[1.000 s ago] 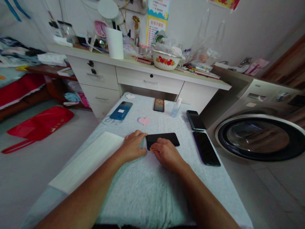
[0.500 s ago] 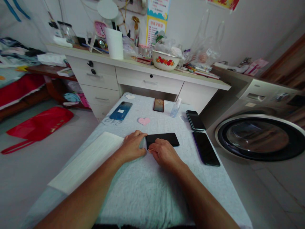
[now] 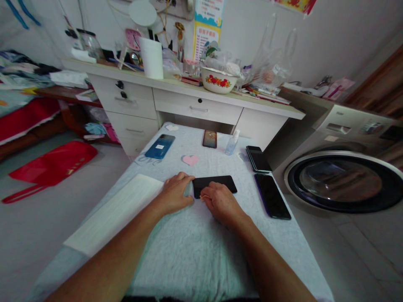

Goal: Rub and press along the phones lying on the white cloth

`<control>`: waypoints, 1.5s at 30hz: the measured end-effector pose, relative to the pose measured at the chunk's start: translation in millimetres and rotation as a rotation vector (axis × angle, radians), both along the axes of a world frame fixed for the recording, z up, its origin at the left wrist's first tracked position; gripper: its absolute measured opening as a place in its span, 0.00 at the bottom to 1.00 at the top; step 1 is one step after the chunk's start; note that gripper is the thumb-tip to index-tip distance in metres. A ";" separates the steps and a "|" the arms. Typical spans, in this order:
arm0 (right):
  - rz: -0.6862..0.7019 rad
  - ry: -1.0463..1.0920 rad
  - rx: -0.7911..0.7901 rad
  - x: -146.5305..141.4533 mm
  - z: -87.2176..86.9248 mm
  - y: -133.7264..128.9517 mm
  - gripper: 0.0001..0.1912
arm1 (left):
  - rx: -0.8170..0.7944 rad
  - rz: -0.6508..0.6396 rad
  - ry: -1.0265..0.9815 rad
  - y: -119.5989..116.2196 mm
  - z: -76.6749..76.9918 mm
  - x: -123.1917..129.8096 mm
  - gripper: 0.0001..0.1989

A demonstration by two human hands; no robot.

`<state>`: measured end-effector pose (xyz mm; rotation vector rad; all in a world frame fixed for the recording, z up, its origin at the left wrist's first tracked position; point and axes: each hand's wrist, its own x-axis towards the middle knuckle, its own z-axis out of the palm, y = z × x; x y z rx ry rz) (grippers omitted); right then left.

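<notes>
The black phone (image 3: 228, 183) lies flat on the surface (image 3: 201, 260), left hand (image 3: 173, 193) spread against its left end, right hand (image 3: 222, 203) pinching a small pale scrap (image 3: 204, 196) at its near edge; uneven pressure could skid the phone if the soft cloth (image 3: 189, 235) rucks

Glossy black phone (image 3: 225, 183), wrinkled cloth (image 3: 195, 247).

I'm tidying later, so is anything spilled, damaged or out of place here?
Only the red bag stands out: it lies flat on the floor, left of the cloth-covered table, perhaps dropped. I see no spill or damage.
</notes>
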<state>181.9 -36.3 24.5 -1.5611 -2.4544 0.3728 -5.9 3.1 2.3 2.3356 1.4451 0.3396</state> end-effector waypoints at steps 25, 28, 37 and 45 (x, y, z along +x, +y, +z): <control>0.066 -0.013 0.070 -5.9 -8.1 0.2 0.09 | -0.006 0.006 0.002 -1.0 -0.4 1.0 0.32; 0.056 0.019 0.051 -4.6 -7.9 0.5 0.10 | -0.010 0.009 0.005 -0.7 -0.4 1.1 0.31; 0.051 0.066 0.042 -1.6 -7.8 0.4 0.10 | -0.002 0.004 -0.002 -0.7 -0.9 0.5 0.31; 0.017 0.061 0.027 3.2 -2.8 1.2 0.10 | -0.004 0.002 -0.010 -0.7 -1.4 0.1 0.30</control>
